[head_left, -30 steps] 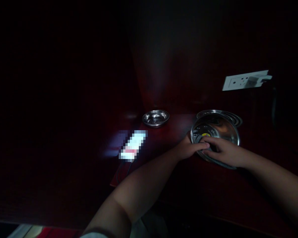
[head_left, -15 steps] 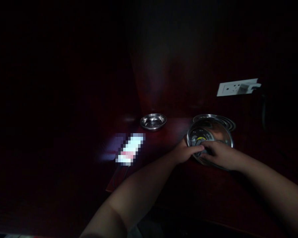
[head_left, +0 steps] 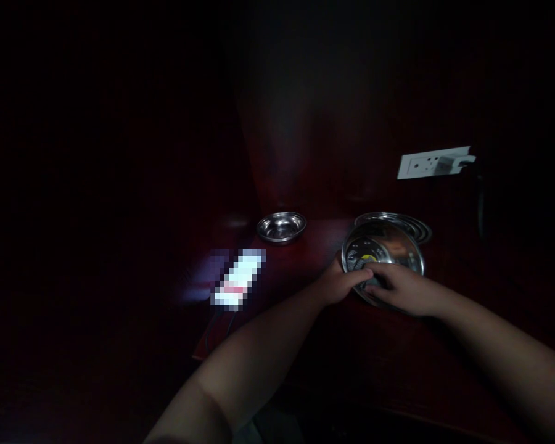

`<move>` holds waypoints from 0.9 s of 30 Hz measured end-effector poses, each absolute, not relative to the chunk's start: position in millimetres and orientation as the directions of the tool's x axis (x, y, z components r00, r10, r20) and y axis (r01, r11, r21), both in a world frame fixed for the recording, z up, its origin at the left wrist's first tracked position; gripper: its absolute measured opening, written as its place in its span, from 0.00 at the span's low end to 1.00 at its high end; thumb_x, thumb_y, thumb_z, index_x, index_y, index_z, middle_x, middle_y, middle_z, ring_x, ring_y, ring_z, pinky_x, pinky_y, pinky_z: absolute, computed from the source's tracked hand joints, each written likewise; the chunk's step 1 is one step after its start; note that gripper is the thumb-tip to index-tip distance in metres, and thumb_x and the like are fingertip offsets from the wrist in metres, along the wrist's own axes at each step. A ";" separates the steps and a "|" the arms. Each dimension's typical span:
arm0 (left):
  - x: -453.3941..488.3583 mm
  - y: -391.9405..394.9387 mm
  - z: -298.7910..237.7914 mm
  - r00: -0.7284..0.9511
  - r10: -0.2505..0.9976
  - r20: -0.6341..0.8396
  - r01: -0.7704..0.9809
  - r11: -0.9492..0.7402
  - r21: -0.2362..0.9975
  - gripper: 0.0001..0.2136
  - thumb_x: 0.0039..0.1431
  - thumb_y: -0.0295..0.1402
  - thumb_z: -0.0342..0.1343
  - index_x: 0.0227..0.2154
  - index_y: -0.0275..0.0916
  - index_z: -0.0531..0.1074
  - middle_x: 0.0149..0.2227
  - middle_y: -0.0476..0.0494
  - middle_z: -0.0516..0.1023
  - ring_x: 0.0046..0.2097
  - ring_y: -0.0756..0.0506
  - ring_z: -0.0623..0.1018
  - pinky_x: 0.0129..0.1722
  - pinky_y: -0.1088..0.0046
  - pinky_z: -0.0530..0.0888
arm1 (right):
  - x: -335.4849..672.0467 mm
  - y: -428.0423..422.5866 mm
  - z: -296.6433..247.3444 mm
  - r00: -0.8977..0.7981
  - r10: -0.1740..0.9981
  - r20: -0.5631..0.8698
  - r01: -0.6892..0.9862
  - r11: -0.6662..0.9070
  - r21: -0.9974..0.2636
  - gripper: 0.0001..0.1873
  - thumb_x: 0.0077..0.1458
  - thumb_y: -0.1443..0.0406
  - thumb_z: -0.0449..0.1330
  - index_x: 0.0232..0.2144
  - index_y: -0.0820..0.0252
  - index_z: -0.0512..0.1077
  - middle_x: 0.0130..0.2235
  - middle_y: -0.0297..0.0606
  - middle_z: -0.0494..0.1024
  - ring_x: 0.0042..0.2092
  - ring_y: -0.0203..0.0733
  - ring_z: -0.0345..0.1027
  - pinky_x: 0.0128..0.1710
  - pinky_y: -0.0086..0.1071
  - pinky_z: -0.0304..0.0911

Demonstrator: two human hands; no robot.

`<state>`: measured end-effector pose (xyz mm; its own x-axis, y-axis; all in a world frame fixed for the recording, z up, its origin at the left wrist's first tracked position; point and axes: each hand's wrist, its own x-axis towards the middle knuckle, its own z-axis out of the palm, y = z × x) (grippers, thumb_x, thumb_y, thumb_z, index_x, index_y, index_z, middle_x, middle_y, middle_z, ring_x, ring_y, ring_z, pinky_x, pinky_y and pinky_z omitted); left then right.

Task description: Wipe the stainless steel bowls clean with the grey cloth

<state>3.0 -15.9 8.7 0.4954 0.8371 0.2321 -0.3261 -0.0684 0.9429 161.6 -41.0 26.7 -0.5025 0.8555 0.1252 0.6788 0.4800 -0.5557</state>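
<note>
A shiny steel bowl (head_left: 409, 256) is tilted so that its inside faces me. My left hand (head_left: 337, 283) grips its left rim, thumb over the edge and fingers hidden beneath. My right hand (head_left: 400, 288) reaches over the near rim into the bowl, fingers bent. Its thumb and fingertips close at a dark label (head_left: 354, 258) with a yellow patch, on the inside of the bowl. The exact grip on the label is partly hidden by the fingers.
Behind the bowl lie stacked steel plates or lids (head_left: 416, 228). A small steel dish (head_left: 282, 227) sits to the left, beyond a glowing, pixelated phone-like screen (head_left: 239, 280) with a cable. A white wall socket (head_left: 437, 163) holds a plug. The dark reddish table (head_left: 305, 259) is dimly lit.
The whole view has shifted, so everything sits slightly further left. Both hands keep nearly the same hold at the bowl and label.
</note>
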 end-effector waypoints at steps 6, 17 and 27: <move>3.3 -15.9 7.5 0.509 0.835 0.208 -0.304 -0.052 0.951 0.17 0.43 0.28 0.60 0.40 0.36 0.72 0.42 0.43 0.75 0.46 0.44 0.72 0.51 0.63 0.66 | 156.8 -42.4 25.5 -0.540 0.810 0.226 0.564 0.548 -0.618 0.07 0.54 0.61 0.51 0.34 0.58 0.65 0.36 0.38 0.72 0.38 0.43 0.66 0.41 0.38 0.60; 5.7 -11.3 0.5 0.508 0.824 0.252 -0.316 -0.094 0.944 0.15 0.43 0.28 0.60 0.37 0.35 0.71 0.40 0.43 0.75 0.45 0.44 0.73 0.50 0.62 0.66 | 158.6 -41.4 25.2 -0.553 0.814 0.179 0.591 0.534 -0.604 0.07 0.54 0.61 0.52 0.33 0.58 0.65 0.35 0.38 0.73 0.38 0.43 0.66 0.41 0.38 0.61; 5.1 -14.4 6.5 0.532 0.813 0.236 -0.327 -0.060 0.943 0.18 0.41 0.28 0.62 0.40 0.36 0.71 0.42 0.43 0.76 0.46 0.43 0.73 0.51 0.62 0.66 | 169.7 -39.2 29.0 -0.429 0.904 -0.004 0.801 0.378 -0.464 0.12 0.48 0.62 0.54 0.36 0.60 0.71 0.35 0.41 0.77 0.37 0.47 0.70 0.39 0.38 0.63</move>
